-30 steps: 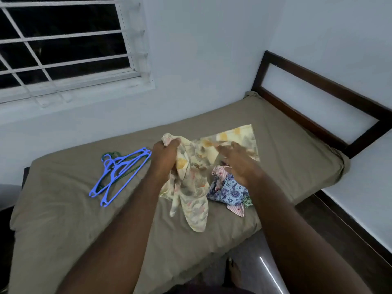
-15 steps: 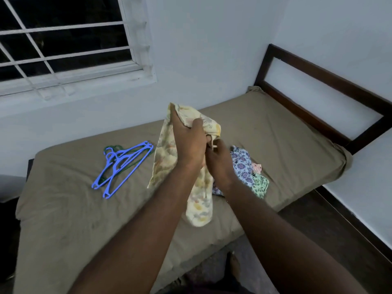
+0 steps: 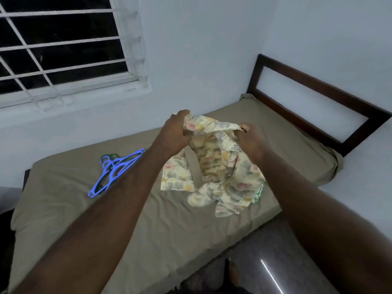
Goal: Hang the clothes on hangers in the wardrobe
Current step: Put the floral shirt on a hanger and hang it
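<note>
A pale yellow floral garment (image 3: pixel 220 166) hangs above the bed, held up at its top edge. My left hand (image 3: pixel 174 132) grips its left corner and my right hand (image 3: pixel 250 141) grips its right corner, a short way apart. The cloth droops down between them and its lower end rests on the sheet. A bunch of blue plastic hangers (image 3: pixel 114 172) lies on the bed to the left, partly behind my left forearm, with a green one under them. A green scrap of another garment (image 3: pixel 257 193) peeks out behind the floral cloth. No wardrobe is in view.
The bed (image 3: pixel 63 209) has an olive sheet and a dark wooden headboard (image 3: pixel 318 90) at the right. A barred window (image 3: pixel 63 45) is in the wall behind. Dark floor and a bare foot (image 3: pixel 233 274) show at the bed's near edge.
Both hands lifted the floral garment off the bed, then moved apart, spreading its top edge. The blue patterned clothes beneath are now mostly hidden behind it.
</note>
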`<state>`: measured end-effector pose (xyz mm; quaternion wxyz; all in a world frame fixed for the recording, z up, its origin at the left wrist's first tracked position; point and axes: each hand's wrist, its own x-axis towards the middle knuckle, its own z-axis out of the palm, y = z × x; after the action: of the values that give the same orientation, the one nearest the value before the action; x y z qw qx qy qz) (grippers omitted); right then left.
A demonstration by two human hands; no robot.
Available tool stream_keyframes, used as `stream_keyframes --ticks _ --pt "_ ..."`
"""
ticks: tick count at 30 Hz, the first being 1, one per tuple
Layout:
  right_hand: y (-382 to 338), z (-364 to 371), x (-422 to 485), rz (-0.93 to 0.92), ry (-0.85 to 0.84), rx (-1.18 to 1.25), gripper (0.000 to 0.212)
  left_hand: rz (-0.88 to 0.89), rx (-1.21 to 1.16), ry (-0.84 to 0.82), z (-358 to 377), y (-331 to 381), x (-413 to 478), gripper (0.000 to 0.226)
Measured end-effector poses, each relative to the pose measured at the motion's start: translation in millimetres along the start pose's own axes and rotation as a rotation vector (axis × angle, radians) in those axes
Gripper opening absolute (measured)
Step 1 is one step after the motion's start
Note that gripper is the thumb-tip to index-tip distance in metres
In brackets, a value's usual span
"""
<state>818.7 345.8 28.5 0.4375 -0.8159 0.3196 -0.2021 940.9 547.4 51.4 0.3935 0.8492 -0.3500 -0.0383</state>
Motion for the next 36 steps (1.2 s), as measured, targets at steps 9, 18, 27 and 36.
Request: stream_keyframes --ticks 9,18,27,36 --pt "19 -46 15 -0.210 -0.138 -0.690 0.024 -0.048 -0.165 0.373 -31 11 22 0.029" --pt "57 -77 35 0.146 -0.200 -0.400 0.026 -0.132 -0.007 0.323 -46 2 34 0.028" --pt "5 -95 47 0.043 -0.309 -0.201 0.057 -0.189 0.264 0.224 -78 -23 49 0.024" --pt "-39 -104 50 -0.395 -0.528 -0.940 0.036 -0.180 0.210 0.320 -102 -54 67 0.027"
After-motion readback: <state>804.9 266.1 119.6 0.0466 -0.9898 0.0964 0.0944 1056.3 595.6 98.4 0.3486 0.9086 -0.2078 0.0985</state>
